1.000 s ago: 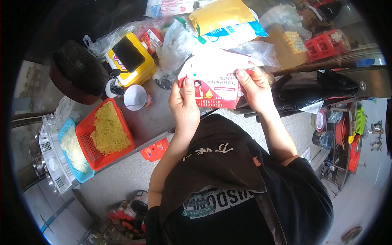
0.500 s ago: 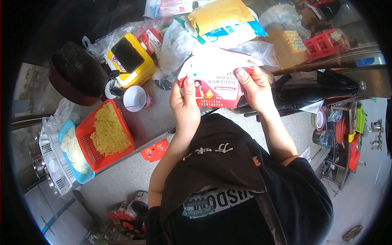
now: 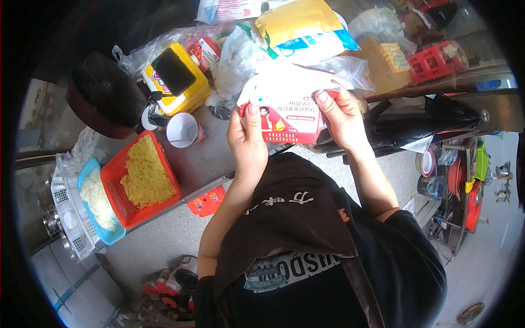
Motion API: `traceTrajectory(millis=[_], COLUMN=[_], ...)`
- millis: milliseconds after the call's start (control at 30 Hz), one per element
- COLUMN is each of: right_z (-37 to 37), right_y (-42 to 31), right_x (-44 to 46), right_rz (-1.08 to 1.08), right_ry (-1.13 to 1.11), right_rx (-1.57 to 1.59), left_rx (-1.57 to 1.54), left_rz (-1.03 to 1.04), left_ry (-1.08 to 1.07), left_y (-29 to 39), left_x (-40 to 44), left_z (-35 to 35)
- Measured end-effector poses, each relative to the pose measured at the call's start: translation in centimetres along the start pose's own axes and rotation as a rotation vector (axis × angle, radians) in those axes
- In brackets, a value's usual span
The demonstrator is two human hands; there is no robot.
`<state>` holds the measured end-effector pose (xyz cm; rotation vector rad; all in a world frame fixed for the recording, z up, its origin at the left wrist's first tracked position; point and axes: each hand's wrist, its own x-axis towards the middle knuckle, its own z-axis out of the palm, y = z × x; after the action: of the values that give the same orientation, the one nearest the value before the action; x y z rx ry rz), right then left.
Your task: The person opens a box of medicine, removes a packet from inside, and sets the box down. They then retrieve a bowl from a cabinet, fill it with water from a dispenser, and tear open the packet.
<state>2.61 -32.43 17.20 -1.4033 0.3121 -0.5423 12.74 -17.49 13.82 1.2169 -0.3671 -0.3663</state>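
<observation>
Between my two hands is a red and white printed carton (image 3: 290, 117) with "HISEWAY" lettering and a cartoon figure on its face. My left hand (image 3: 248, 134) grips its left edge, thumb on the front and fingers hidden behind. The right edge is pinched by my right hand (image 3: 342, 117), its thumb also on the front. The carton is held up over the table's front edge, its printed face toward me. Its upper part is washed out by glare. A yellow tub (image 3: 175, 79) with a dark phone (image 3: 174, 71) on top stands left of it, near a white cup (image 3: 184, 131).
A red basket (image 3: 117, 205) of yellow noodles (image 3: 146, 174) and a blue basket (image 3: 114, 236) of white shreds (image 3: 98, 205) sit at left. Behind lie a yellow envelope (image 3: 298, 22), plastic bags (image 3: 238, 57) and another small red-white box (image 3: 208, 53). A black bag (image 3: 424, 120) is at right.
Both hands keep the same grip on the carton. The view has shifted very slightly; nothing else has visibly moved.
</observation>
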Motion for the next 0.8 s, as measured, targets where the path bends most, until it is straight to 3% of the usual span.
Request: traceTrajectory(millis=[333,467,800], right_z=[0.1,-0.1,1.0], right_y=[0.4,1.7,2.2], right_x=[0.7,0.8,0.7], right_rz=[0.039,0.122,0.181], right_ry=[0.15,0.12,0.063], right_rx=[-0.039,0.012,0.159], left_rx=[-0.218,-0.304,-0.294], left_rz=[-0.159,-0.257,-0.155], left_ry=[-0.419,-0.345,-0.278], left_y=[0.4,-0.7,-0.4], left_x=[-0.5,-0.9,-1.2], left_z=[-2.6,-3.2,-3.1])
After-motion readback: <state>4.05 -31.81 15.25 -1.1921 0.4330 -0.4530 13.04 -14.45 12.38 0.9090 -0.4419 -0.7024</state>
